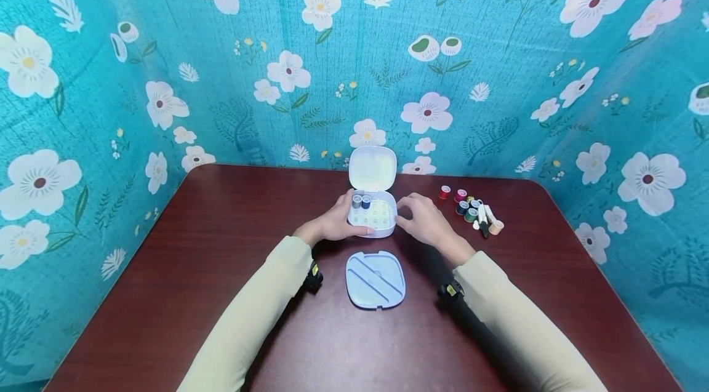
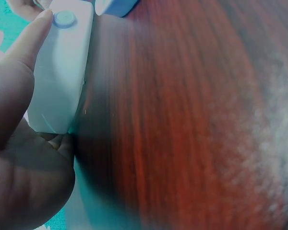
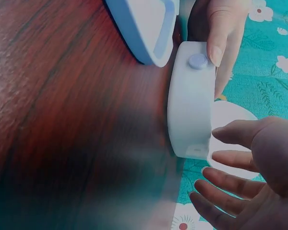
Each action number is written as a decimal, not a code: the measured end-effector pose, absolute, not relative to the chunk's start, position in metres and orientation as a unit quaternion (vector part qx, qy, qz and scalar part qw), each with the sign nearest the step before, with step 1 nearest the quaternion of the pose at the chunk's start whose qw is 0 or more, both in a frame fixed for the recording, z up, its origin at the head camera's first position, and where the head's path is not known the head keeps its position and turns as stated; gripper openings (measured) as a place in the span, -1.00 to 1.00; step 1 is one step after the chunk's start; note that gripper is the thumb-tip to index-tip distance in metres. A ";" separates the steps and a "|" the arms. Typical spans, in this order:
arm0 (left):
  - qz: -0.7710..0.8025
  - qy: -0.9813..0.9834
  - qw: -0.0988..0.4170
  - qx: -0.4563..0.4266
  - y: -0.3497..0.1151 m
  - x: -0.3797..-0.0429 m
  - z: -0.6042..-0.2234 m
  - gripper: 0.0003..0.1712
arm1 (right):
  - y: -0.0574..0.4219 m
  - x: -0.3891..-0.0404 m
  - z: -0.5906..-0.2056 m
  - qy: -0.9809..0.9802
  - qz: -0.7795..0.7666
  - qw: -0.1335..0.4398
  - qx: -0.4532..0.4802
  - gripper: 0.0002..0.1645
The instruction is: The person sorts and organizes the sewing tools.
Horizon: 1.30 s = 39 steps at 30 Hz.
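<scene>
White box [image 1: 382, 233], lid raised, towards the far side of the table [image 1: 232, 244] in the head view — my left hand [image 1: 334, 223] grips its left side, two spools [image 1: 366, 202] inside, a blue tray [image 1: 376, 293] nearer me. Left wrist: my thumb [image 2: 28, 44] rests beside its button [image 2: 65, 19]. Right wrist: my right hand [image 3: 278, 160] — fingers spread, holding nothing — is beside the box.

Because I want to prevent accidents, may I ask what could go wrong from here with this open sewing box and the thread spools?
The raised lid could drop toward the two seated spools if the right hand bumps the sewing box, though the left hand grips it.

The loose spools sit near the right sleeve; a brush might send some rolling.

The light-blue tray, in front of the box, might get bumped.
</scene>
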<state>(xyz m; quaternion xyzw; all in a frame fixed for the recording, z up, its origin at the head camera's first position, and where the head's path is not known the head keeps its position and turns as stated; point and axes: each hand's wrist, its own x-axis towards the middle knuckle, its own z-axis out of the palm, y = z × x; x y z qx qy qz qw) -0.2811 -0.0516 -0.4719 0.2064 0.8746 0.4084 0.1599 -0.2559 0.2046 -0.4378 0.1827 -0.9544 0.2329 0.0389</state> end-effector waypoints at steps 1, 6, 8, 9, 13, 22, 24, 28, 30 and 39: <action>0.408 0.875 0.160 0.206 -0.052 -0.281 -0.472 0.46 | 0.206 -0.255 -0.438 -0.954 0.235 0.039 0.183 -0.61; 0.406 0.877 0.160 0.202 -0.051 -0.280 -0.472 0.46 | 0.214 -0.253 -0.439 -0.952 0.244 0.040 0.182 -0.64; 0.406 0.877 0.158 0.202 -0.051 -0.280 -0.472 0.46 | 0.218 -0.252 -0.439 -0.952 0.246 0.040 0.180 -0.63; 0.405 0.878 0.157 0.202 -0.051 -0.280 -0.472 0.46 | 0.220 -0.251 -0.439 -0.952 0.246 0.041 0.178 -0.63; 0.406 0.877 0.157 0.203 -0.052 -0.279 -0.471 0.46 | 0.229 -0.249 -0.439 -0.949 0.255 0.045 0.178 -0.64; 0.402 0.877 0.163 0.205 -0.052 -0.282 -0.472 0.47 | 0.253 -0.248 -0.440 -0.951 0.256 0.061 0.163 -0.73; 0.402 0.878 0.163 0.205 -0.052 -0.282 -0.472 0.47 | 0.258 -0.249 -0.441 -0.952 0.251 0.070 0.158 -0.76; 0.404 0.877 0.163 0.202 -0.051 -0.281 -0.471 0.47 | 0.268 -0.250 -0.442 -0.956 0.245 0.076 0.142 -0.77; 0.406 0.876 0.164 0.200 -0.051 -0.280 -0.470 0.47 | 0.272 -0.251 -0.443 -0.958 0.243 0.076 0.134 -0.77; 0.406 0.876 0.168 0.201 -0.053 -0.280 -0.470 0.47 | 0.290 -0.248 -0.439 -0.970 0.209 0.110 0.065 -0.79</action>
